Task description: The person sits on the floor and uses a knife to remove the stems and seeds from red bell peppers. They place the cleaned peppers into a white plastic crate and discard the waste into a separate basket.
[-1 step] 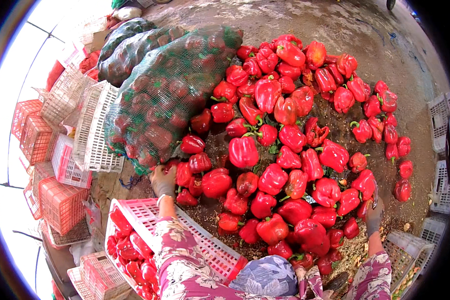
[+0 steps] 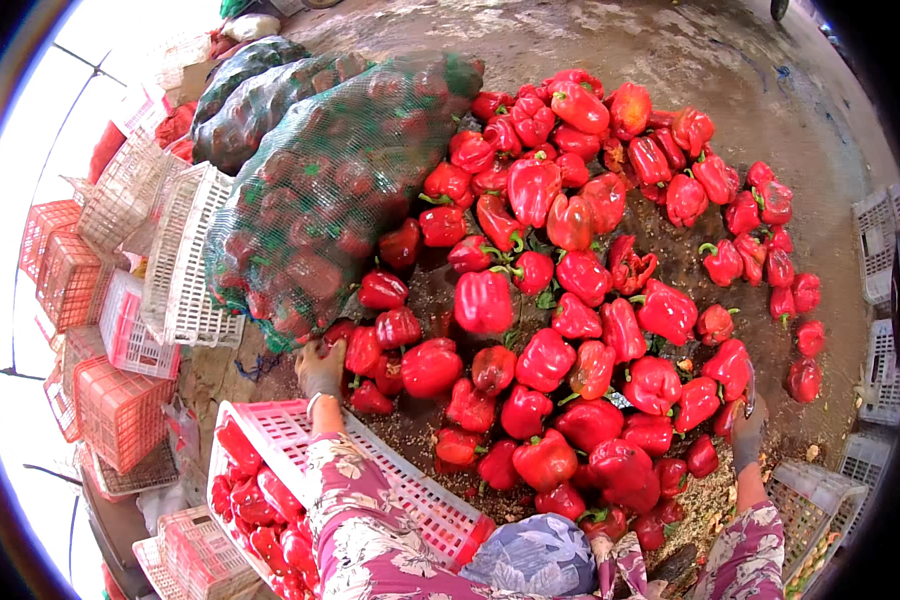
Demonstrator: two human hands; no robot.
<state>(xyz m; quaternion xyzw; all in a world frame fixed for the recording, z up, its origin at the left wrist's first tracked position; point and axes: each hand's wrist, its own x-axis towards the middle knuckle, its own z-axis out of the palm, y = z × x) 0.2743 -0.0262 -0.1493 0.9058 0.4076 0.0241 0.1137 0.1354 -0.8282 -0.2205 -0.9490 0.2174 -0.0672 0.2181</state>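
Observation:
My left hand (image 2: 321,367), in a thin greyish glove, is at the left edge of the pepper heap, fingers apart and touching or close beside a red bell pepper (image 2: 363,350); nothing shows in its grasp. At the heap's right side my gloved right hand (image 2: 748,430) is closed around a slim, curved metal blade (image 2: 751,388); its handle is hidden. The blade stands up next to a large red bell pepper (image 2: 727,366). Under my left forearm sits a pink-and-white plastic crate (image 2: 370,450), tilted and loaded with red bell peppers (image 2: 260,500).
A bulging green mesh sack (image 2: 340,190) of peppers lies beyond my left hand, with dark sacks (image 2: 260,105) behind it. Stacked crates (image 2: 125,410) line the left. More crates (image 2: 810,500) stand along the right. The wet concrete floor (image 2: 670,50) stretches behind the heap.
My left hand has drawn slightly back and left from the pepper next to it, which was blurred and is now sharp. The right hand is unchanged.

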